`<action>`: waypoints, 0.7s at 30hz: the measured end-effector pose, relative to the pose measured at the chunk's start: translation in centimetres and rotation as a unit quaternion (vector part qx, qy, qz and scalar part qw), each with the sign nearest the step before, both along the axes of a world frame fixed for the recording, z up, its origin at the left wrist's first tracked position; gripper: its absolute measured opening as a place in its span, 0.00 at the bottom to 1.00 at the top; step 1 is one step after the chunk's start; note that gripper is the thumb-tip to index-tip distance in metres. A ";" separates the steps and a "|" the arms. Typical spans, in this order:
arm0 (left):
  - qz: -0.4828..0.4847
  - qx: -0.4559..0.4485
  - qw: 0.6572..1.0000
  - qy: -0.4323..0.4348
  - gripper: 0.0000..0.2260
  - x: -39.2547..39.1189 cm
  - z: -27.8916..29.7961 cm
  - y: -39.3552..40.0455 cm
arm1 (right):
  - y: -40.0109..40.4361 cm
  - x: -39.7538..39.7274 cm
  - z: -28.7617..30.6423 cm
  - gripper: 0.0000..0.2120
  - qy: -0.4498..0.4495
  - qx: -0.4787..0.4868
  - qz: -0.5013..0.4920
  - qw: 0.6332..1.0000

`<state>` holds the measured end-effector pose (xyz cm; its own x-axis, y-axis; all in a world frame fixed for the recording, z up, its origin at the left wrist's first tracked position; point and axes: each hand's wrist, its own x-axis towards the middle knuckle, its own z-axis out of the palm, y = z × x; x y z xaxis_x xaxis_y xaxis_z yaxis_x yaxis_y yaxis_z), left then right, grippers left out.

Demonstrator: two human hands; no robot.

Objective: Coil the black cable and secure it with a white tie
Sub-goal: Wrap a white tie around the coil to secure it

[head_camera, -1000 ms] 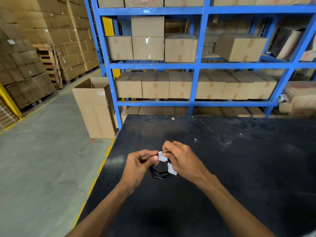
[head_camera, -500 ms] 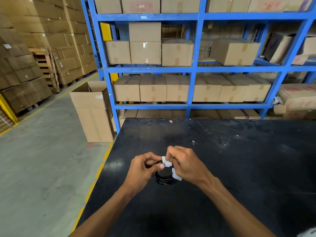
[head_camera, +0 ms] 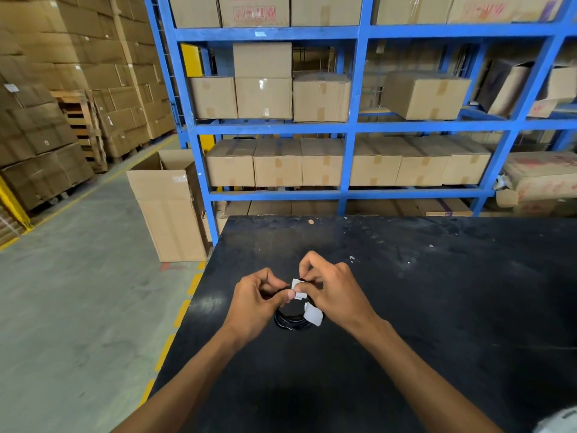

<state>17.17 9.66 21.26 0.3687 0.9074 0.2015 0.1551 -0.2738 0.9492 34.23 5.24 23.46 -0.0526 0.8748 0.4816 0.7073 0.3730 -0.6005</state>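
A small coil of black cable (head_camera: 290, 321) hangs between my two hands, just above the black table (head_camera: 437, 307). A white tie (head_camera: 313, 314) wraps the coil's right side, with one end sticking up between my fingertips. My left hand (head_camera: 256, 303) pinches the coil's upper left part, thumb pressed on the tie's upper end. My right hand (head_camera: 335, 292) grips the coil's top right and the tie with thumb and forefinger. The coil's upper half is hidden by my fingers.
Blue shelving (head_camera: 349, 129) filled with cardboard boxes stands right behind the table's far edge. An open cardboard box (head_camera: 168, 207) stands on the concrete floor at the table's far left corner. Stacked boxes on pallets (head_camera: 46, 120) line the left side.
The camera tilted so the hands sit slightly lower in view. My fingers have shifted on the white tie's upper end; the coil stays held between both hands.
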 end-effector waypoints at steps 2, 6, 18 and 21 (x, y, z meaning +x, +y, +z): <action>-0.002 -0.008 1.000 -0.007 0.07 -0.1 0.0 0.1 | 0.1 -0.3 -0.1 0.18 0.036 -0.001 -0.023 0.999; -0.025 -0.032 0.999 -0.025 0.07 -0.5 0.5 0.5 | 0.5 -0.5 -0.2 0.25 0.082 0.016 -0.037 0.996; 0.033 -0.026 0.999 -0.014 0.04 -2.4 -0.2 0.7 | 1.2 -1.1 -1.0 0.13 0.171 -0.048 -0.026 0.984; 0.064 -0.062 0.996 -0.028 0.04 -2.9 -1.3 0.3 | 1.2 -1.4 -2.7 0.12 0.238 -0.128 -0.012 0.963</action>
<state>14.28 10.01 19.94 0.2403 0.9654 0.1013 0.1273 -0.1348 0.9827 32.84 6.45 20.79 0.1416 0.9662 0.2156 0.3363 0.1579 -0.9284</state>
